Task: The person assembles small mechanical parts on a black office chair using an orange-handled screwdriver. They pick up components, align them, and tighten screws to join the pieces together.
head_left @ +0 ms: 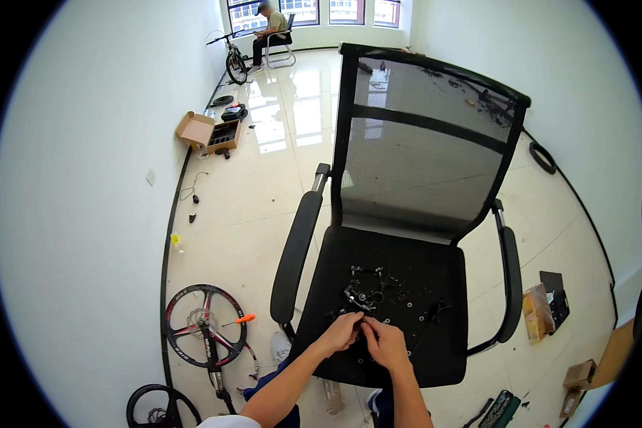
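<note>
My left hand point(340, 334) and my right hand point(386, 344) meet over the front of a black chair seat point(435, 357). Both have their fingers closed in a pinch, tip to tip. Whatever small dark piece they hold is too hidden to name. Just beyond the fingertips lies a cluster of silver and black metal bicycle parts point(362, 295). Behind it rests a short metal piece with knobbed ends point(366, 271). Several small washers or nuts point(409, 305) are scattered across the seat, and a black part point(441, 309) lies toward its right side.
The mesh backrest point(421, 157) rises behind the seat, with an armrest point(297, 257) on the left and another point(508, 285) on the right. On the left floor lie a spoked wheel point(171, 314) and an orange-handled screwdriver point(245, 319). A person point(271, 28) sits far back beside a bicycle point(235, 63).
</note>
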`<state>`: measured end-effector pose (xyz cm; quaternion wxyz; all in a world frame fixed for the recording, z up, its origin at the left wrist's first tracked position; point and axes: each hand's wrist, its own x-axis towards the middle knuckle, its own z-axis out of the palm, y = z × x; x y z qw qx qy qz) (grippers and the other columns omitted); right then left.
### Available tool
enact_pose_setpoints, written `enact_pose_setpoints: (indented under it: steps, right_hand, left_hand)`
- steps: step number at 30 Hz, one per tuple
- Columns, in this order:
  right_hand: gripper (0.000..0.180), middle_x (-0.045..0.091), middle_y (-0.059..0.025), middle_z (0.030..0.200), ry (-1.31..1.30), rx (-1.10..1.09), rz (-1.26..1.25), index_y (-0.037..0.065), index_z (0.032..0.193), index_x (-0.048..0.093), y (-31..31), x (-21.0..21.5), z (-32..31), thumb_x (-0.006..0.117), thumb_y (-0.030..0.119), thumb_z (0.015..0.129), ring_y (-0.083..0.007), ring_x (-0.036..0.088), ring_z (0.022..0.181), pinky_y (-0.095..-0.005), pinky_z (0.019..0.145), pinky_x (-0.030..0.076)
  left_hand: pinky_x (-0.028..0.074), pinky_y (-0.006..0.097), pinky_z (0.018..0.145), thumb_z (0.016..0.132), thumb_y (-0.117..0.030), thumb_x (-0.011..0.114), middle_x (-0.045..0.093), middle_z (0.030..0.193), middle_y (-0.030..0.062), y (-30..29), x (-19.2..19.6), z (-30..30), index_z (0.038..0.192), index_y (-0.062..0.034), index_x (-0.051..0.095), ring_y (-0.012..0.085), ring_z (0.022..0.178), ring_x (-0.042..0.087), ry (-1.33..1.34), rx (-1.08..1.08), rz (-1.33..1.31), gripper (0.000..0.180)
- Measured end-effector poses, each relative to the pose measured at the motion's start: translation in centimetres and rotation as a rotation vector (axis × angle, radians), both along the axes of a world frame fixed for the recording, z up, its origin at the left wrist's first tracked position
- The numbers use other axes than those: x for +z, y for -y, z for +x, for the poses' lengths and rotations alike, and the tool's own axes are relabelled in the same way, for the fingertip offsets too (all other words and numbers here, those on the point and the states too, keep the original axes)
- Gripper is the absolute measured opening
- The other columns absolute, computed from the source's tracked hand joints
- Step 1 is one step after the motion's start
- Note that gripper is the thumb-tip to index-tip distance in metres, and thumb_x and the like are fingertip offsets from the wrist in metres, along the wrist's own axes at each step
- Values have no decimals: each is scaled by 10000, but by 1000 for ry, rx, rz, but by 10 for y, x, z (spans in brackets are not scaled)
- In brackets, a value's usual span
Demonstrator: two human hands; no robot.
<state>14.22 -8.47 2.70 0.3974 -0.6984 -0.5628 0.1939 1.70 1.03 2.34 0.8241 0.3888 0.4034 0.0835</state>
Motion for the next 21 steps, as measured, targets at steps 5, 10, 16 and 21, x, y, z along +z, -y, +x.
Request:
enact_pose_setpoints:
  steps: [5,10,16,21]
  right_hand:
    - [365,652,-193,728,-35,-56,-87,96,1287,478,-1,-5,4,539,228,953,-390,644,659,-446,572,485]
    - [308,649,-201,717,0,45,-152,101,1214,565,4,-5,2,504,283,972,-407,642,689,-458,614,503]
    - [298,656,-150,747,-308,-87,-27,48,1103,613,-9,-20,7,450,281,1012,-274,654,675,-349,619,493]
    - [345,523,0,621,-571,-180,-76,6,1025,630,-13,-33,14,460,306,1020,-71,473,548,-247,518,386]
  left_hand:
    - [171,228,333,1000,-421,396,302,509,-66,3,-14,7,744,-151,429,48,366,245,8,-26,-51,374]
    - [215,226,348,956,-434,413,370,569,-12,1,-25,-3,684,-132,430,96,433,335,108,-194,-229,406]
    - [494,283,506,931,-396,499,605,900,118,-15,-11,-14,1072,-21,537,223,766,651,353,-259,-189,403]
    - [547,294,771,869,-208,703,633,979,115,-13,-5,-12,1046,-1,565,192,891,666,256,-198,325,305]
